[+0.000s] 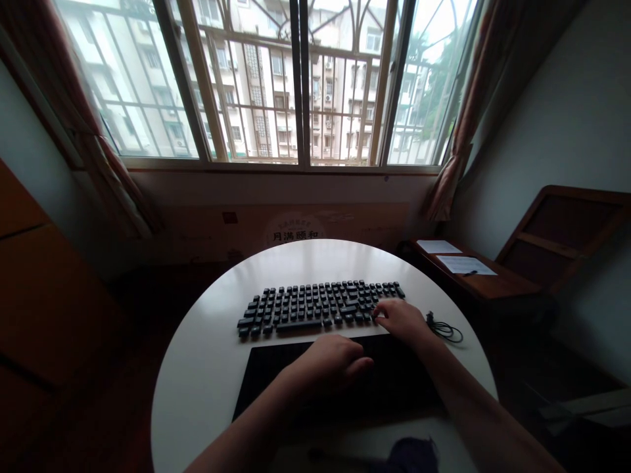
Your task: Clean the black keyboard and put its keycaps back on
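handling the black keycaps well likely calls for a fine pinch by their sides, leaving neighbours undisturbed. they lie beyond the black panel, towards the worktop's far edge. the right hand is at their right end, its grip drawn close; the left hand curls over the panel. whether either is clamped on anything, i cannot tell.

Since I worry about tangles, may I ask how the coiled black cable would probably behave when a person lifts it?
The cable is probably floppy, as it lies in loose, curved loops. It looks thin, so it is likely light. No tie can be made out at this size, so the loops may spread if lifted by one end.
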A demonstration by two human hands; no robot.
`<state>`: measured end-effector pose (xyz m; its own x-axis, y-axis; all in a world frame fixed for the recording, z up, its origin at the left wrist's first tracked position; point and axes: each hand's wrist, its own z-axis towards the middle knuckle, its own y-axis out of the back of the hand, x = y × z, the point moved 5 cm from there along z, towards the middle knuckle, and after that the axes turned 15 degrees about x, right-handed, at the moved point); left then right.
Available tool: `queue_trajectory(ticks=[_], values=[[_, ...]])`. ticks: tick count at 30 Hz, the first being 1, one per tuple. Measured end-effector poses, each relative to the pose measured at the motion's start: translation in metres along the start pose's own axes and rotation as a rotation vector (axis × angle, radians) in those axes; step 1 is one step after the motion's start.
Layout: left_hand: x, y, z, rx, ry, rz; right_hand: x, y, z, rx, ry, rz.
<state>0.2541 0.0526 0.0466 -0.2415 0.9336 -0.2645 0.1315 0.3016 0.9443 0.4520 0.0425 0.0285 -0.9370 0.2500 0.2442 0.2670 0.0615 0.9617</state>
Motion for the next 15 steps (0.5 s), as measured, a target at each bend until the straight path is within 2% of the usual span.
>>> queue_trajectory(ticks=[6, 9, 11, 15], values=[[0.000, 0.001, 0.001, 0.003, 0.002, -0.015, 0.002, -0.002, 0.002, -0.023, 0.003, 0.015], [-0.001, 0.002, 0.001, 0.010, -0.005, -0.035, 0.007, 0.005, -0.006, -0.072, 0.013, 0.044], [-0.001, 0.003, 0.000, 0.018, -0.006, -0.048, 0.010, 0.022, -0.019, -0.226, 0.087, 0.125], [-0.002, 0.003, -0.001, 0.024, -0.002, -0.019, 0.006, 0.068, -0.067, -0.690, 0.323, 0.373]])
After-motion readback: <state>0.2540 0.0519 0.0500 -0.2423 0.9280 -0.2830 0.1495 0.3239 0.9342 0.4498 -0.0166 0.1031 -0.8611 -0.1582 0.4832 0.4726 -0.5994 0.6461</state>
